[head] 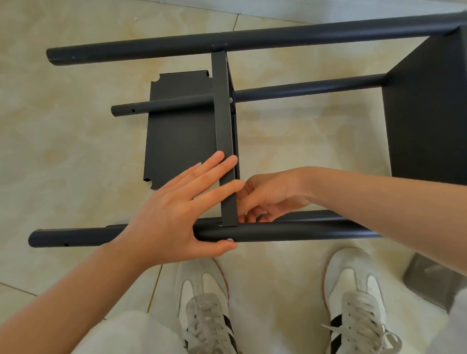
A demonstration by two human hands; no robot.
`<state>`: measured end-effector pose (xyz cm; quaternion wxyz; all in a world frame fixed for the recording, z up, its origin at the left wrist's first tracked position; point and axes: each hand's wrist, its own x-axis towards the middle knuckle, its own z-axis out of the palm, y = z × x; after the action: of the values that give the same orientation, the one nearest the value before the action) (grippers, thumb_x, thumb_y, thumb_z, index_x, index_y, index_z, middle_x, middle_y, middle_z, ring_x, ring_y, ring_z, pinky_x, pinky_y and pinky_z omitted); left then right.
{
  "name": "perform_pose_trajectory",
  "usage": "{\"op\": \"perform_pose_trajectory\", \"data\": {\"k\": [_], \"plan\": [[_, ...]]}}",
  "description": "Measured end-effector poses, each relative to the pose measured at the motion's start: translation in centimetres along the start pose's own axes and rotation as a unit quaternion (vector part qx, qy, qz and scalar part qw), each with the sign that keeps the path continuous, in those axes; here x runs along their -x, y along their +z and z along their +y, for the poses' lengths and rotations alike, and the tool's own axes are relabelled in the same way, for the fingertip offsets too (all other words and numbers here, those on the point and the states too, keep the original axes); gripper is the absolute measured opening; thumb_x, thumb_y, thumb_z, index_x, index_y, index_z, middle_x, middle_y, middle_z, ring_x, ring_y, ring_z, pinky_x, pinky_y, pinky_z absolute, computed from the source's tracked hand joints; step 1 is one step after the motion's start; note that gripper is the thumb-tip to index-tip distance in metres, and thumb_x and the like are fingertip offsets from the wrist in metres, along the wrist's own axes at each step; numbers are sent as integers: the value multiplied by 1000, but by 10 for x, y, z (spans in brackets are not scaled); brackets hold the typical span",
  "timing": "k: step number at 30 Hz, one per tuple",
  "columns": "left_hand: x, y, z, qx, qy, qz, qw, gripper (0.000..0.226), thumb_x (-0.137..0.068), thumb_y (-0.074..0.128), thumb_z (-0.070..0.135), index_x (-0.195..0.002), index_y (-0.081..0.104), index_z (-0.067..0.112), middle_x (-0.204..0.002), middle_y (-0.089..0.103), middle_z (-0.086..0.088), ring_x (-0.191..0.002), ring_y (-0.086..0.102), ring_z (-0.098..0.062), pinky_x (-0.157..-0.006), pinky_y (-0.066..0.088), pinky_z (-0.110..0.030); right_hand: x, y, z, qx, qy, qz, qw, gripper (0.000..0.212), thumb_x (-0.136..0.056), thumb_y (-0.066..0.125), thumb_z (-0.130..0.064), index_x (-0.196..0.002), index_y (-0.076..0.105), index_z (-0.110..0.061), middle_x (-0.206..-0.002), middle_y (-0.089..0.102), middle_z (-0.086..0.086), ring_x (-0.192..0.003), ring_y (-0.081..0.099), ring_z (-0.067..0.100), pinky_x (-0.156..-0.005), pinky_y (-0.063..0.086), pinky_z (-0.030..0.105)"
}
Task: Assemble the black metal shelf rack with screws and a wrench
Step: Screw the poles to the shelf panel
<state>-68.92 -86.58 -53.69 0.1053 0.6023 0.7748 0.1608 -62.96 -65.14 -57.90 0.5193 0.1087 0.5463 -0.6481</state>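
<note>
Head cam. Black rack (275,39) on its side on tiled floor (53,135), about mid-floor. Far tube toward floor's far edge, near tube (295,231) toward near edge by the shoes (205,305). At right, end shelf (431,111) already on. Betw. the tubes, mid shelf (223,124) standing edge-up. Just left of it, loose panel (178,131) flat on floor, under the tubes.

Step in hand, prob.: fixing mid shelf's near corner to near tube. On tube's near side, right at the joint: screw head (230,240). To do well: keep shelf square to tube & holes lined up, stop screw backing out w/ thumb, start thread by hand from inside, no forcing. Wrench only once seated. No wrench in view.

Left hand (172,213): flat, fingers (213,164) straight & spread, lying across shelf's top edge. Thumb under tube, tip just beside screw head. Nothing gripped.

Right hand (272,194): reached in behind shelf at the joint, fingers (251,213) curled close together, tips down at tube. Poss. something small & dark among them; can't tell whether pinching anything.
</note>
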Motion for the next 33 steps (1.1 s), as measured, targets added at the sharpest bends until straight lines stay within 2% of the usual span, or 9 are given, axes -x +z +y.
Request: {"op": "perform_pose_trajectory", "data": {"k": [4,8,12,16,22,24,27,30,33], "plan": [[0,-1,0,1,0,1,1000,81,-84,61,64,-149,46,18,-164,27,-4,-154,16,-19,-124,19,-30,-1,-1,0,-16,-10,6,1000,13,-93,63,-14,-101,69,-6,-87,66,5,-83,57,19,-85,45,35],[0,-1,1,2,-1,3,1000,80,-84,62,63,-148,47,17,-164,28,-4,-154,17,-19,-123,24,-36,1,-5,-1,-19,-3,-4,1000,11,-94,63,-16,-91,74,-13,-84,69,3,-79,60,15,-80,46,30],[0,-1,1,0,-1,2,1000,80,-85,61,65,-148,47,17,-164,28,-4,-154,17,-19,-123,23,-35,-2,-1,-1,-4,3,3,1000,13,-93,65,-22,-97,74,-13,-85,68,3,-76,61,14,-77,49,29],[0,0,1,1,-4,0,1000,80,-84,62,64,-149,46,18,-164,27,-3,-154,17,-19,-123,22,-34,-1,-2,-2,-16,3,1,1000,16,-94,64,-17,-106,71,-8,-93,68,6,-83,58,17,-83,47,31],[0,0,0,-3,0,0,1000,80,-85,60,65,-148,47,18,-164,27,-3,-154,16,-19,-124,17,-30,4,-7,-6,-7,15,0,1000,11,-94,65,-16,-97,73,-10,-85,70,3,-79,61,15,-79,50,28],[0,0,0,-2,1,0,1000,80,-85,61,65,-148,47,18,-164,28,-4,-154,16,-19,-124,17,-30,2,-4,-5,-1,12,4,1000,17,-94,65,-19,-103,73,-7,-87,69,5,-82,61,16,-79,53,28],[0,0,-1,0,0,1,1000,81,-85,61,65,-149,46,18,-164,28,-4,-154,17,-20,-124,18,-30,-1,1,-4,-3,3,6,1000,28,-95,64,-20,-116,67,-1,-99,68,10,-92,62,22,-87,54,35],[0,0,0,0,0,1,1000,81,-84,61,64,-148,46,18,-164,28,-4,-154,17,-20,-124,18,-30,2,-1,-3,-10,-5,-2,1000,26,-96,63,-18,-115,67,0,-98,67,9,-92,62,22,-95,51,41],[0,0,0,-3,-4,-3,1000,81,-84,60,65,-149,46,18,-164,27,-3,-154,16,-19,-124,18,-30,5,-4,-4,-6,-5,-18,1000,26,-98,59,-18,-116,66,0,-100,69,8,-92,65,19,-91,54,38]]}}
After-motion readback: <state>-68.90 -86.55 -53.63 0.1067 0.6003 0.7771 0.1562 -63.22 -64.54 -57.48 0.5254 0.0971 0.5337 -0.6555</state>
